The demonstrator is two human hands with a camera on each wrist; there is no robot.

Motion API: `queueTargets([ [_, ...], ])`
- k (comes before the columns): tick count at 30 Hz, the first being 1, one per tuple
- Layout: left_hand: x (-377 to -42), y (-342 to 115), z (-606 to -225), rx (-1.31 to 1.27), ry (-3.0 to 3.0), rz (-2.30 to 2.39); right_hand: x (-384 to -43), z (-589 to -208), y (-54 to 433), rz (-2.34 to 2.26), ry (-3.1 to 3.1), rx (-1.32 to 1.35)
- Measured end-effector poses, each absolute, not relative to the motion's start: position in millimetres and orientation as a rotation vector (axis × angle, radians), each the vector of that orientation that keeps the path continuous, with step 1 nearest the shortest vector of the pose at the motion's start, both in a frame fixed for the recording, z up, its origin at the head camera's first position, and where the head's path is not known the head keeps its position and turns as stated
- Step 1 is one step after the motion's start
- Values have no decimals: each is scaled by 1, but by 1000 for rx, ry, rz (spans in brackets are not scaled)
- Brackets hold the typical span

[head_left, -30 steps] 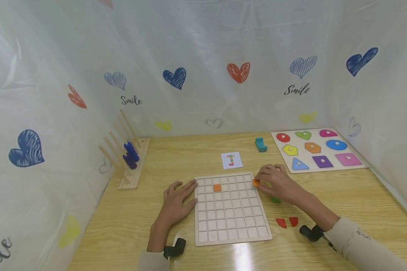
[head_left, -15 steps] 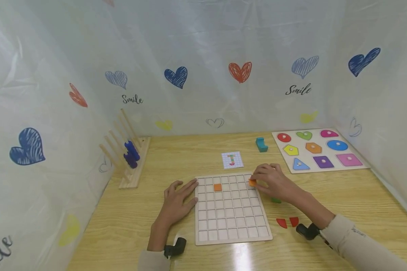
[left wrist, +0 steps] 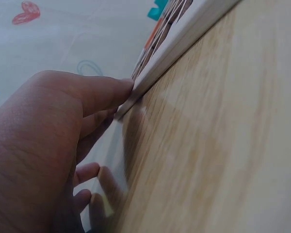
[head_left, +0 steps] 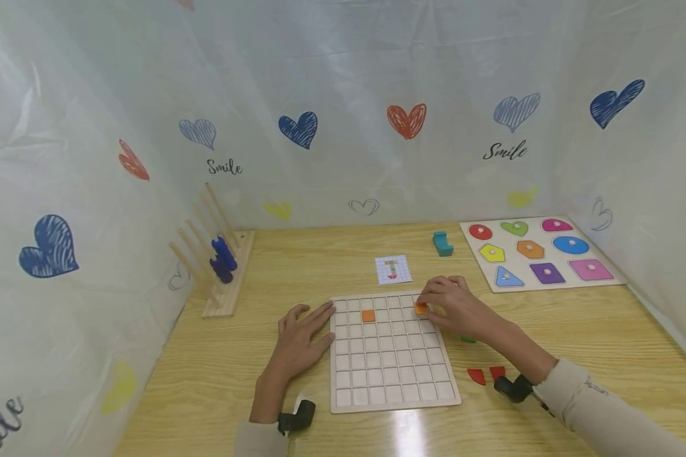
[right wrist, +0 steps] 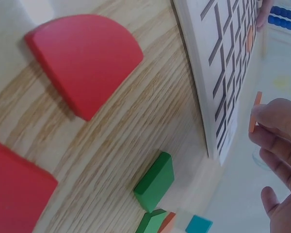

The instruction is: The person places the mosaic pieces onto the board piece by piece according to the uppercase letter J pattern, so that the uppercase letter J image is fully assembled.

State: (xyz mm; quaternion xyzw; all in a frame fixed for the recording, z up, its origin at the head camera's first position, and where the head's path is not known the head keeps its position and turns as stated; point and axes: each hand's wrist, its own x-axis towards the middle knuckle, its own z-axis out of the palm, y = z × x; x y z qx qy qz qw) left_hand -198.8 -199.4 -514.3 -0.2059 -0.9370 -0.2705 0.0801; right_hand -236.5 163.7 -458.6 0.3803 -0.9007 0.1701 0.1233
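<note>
A square wooden grid board (head_left: 394, 355) lies on the table, with one orange square tile (head_left: 368, 315) set in a cell of its second row. My right hand (head_left: 454, 308) pinches another orange tile (head_left: 421, 308) between thumb and fingertips, over the board's upper right corner. The right wrist view shows this held tile (right wrist: 256, 111) edge-on, above the board's surface. My left hand (head_left: 302, 343) rests at the board's left edge, fingers fairly straight. In the left wrist view the left hand's fingertips touch the board's side (left wrist: 160, 73).
Two red quarter-round pieces (head_left: 476, 376) and green blocks (right wrist: 155, 182) lie right of the board. A picture card (head_left: 393, 270) and a teal block (head_left: 443, 244) lie beyond it. A shape puzzle (head_left: 540, 254) is at back right, a peg stand (head_left: 228, 279) at left.
My right hand has moved left with the orange tile, from the board's right edge to over its upper right cells. The left hand keeps its place.
</note>
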Motion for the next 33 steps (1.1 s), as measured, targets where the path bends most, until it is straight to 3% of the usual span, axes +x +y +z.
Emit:
queueTargets([
  [33,-198,-199,-512,-624,-2797,-795,-242,-462,136,540,-2544,1227],
])
